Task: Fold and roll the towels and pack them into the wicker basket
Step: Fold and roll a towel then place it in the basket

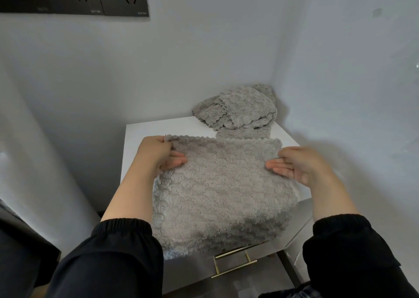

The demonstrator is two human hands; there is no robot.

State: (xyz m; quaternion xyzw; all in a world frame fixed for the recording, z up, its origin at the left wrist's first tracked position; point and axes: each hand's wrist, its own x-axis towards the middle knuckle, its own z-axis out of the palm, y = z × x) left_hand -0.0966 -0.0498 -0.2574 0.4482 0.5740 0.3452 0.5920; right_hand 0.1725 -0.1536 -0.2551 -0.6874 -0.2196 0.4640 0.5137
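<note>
Barely started: our left hand (158,155) and right hand (301,164) pinch one towel (222,191) by its corners; heap (238,109) above it unfolded, basket unseen.

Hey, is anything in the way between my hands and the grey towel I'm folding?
Nothing visible: the left hand and the right hand both grip the grey towel at its far corners.

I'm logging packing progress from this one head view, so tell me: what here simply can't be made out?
- Wicker basket: nowhere in the head view, so its fill is unknown.
- Heap of grey fluffy towels: overlapping folds hide how many there are.
- White cabinet top: its near part is covered by the grey fluffy towel that the left hand and right hand hold.
</note>
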